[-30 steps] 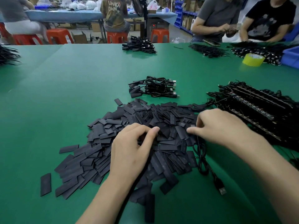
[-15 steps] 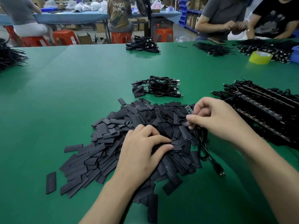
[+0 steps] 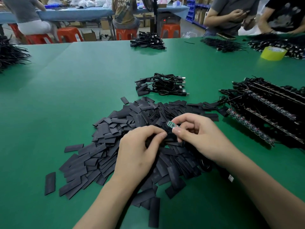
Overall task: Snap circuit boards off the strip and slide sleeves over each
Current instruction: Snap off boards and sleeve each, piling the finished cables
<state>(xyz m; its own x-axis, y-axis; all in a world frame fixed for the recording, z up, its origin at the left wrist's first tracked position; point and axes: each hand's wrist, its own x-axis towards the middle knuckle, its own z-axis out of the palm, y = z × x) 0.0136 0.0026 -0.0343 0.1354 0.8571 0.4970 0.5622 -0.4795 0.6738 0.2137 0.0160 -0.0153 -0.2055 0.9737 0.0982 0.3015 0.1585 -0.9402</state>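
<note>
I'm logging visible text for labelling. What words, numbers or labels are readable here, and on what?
"OWN": back of a seated person's olive shirt; the line above, perhaps "UNKN", is cropped.
Faint print on the black sleeves: too blurred to read.
Marks on the yellow tape roll: unreadable.

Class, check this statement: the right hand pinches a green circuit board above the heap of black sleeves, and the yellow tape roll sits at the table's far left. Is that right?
Not quite. The head view shows the yellow tape roll at the far right, not left. The rest holds: the right hand pinches the green circuit board above the heap of black sleeves.
</note>
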